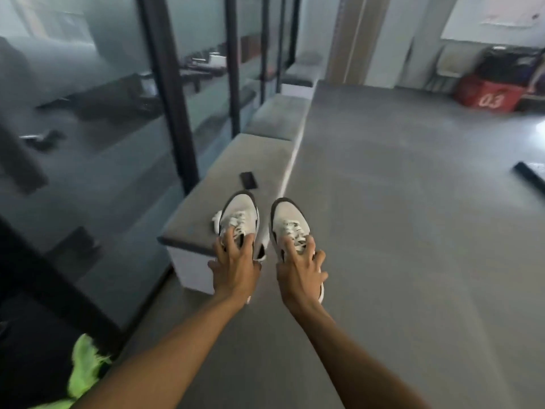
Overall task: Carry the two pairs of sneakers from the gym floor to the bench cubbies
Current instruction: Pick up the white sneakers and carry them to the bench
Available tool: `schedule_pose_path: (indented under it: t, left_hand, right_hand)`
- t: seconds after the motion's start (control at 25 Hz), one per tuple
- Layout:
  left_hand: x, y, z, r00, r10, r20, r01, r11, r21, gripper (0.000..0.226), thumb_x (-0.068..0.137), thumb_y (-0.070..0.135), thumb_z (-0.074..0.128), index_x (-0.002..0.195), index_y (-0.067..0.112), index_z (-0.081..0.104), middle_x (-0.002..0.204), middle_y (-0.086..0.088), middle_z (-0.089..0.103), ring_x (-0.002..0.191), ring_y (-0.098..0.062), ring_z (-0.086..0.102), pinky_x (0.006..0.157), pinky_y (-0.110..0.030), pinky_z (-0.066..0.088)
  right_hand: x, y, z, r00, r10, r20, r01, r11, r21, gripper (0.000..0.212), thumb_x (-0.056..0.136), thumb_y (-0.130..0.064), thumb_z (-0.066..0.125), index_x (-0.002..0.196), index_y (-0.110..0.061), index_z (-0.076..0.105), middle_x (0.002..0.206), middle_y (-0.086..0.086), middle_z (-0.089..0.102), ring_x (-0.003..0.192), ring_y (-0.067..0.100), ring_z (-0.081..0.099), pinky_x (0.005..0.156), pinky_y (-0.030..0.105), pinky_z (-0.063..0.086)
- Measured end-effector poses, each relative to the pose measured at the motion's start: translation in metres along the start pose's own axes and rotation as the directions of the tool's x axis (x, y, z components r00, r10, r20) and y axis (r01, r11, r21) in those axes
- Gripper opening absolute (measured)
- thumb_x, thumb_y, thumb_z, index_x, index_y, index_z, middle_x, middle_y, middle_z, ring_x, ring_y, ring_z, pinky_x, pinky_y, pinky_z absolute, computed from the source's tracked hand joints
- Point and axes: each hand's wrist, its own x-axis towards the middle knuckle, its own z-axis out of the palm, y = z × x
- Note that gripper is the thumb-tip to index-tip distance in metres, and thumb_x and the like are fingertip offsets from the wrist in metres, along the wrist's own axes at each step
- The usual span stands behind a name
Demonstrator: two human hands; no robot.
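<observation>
I hold one white-and-black sneaker in each hand, toes pointing away from me. My left hand [234, 265] grips the left sneaker [240, 214] at its opening, above the near end of the grey bench [236, 160]. My right hand [299, 271] grips the right sneaker [287, 216] the same way, over the floor just right of the bench. Both shoes hang in the air. The bench's white front face [191, 268] shows below the left sneaker; no cubby openings are visible from here. A second pair is not in view.
A dark phone [248, 180] lies on the bench top. The bench runs away along a glass wall with black posts [172, 95]. Grey gym floor [413, 202] spreads to the right. A red box marked 03 [488, 97] stands far right; a dark bar [528, 175] lies at the right edge.
</observation>
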Motion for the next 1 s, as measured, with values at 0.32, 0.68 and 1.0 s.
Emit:
schedule_pose_path:
  t: [0.32,0.68,1.0]
  left_hand:
    - [0.219,0.186,0.092,0.977,0.215,0.004,-0.214,0.976,-0.027,0.057,0.07,0.028,0.078,0.121,0.027,0.053,0.148,-0.014,0.033,0.121,-0.039,0.037,0.071,-0.056,0.053]
    - [0.491,0.355,0.192,0.943,0.333,0.022,-0.332,0.943,-0.031,0.058,0.065,0.023,0.081,0.118,0.021,0.056,0.143,-0.018,0.037,0.12,-0.041,0.04,0.067,-0.054,0.054]
    - [0.726,0.485,0.304,0.955,0.293,-0.035,-0.294,0.955,-0.027,0.056,0.073,0.028,0.078,0.124,0.021,0.055,0.142,-0.019,0.039,0.123,-0.041,0.039,0.072,-0.053,0.056]
  right_hand:
    - [0.242,0.121,-0.032,0.97,0.185,-0.156,-0.181,0.983,0.036,0.045,0.097,-0.03,0.048,0.136,-0.042,0.028,0.155,0.012,0.02,0.127,0.038,0.028,0.084,0.06,0.046]
    - [0.553,0.213,-0.058,0.904,0.327,-0.277,-0.317,0.945,0.081,0.046,0.097,-0.031,0.05,0.138,-0.041,0.031,0.155,0.012,0.021,0.128,0.037,0.028,0.082,0.059,0.047]
    - [0.837,0.297,-0.025,0.936,0.256,-0.242,-0.249,0.967,0.06,0.047,0.097,-0.031,0.051,0.14,-0.04,0.033,0.156,0.014,0.026,0.129,0.038,0.031,0.082,0.058,0.046]
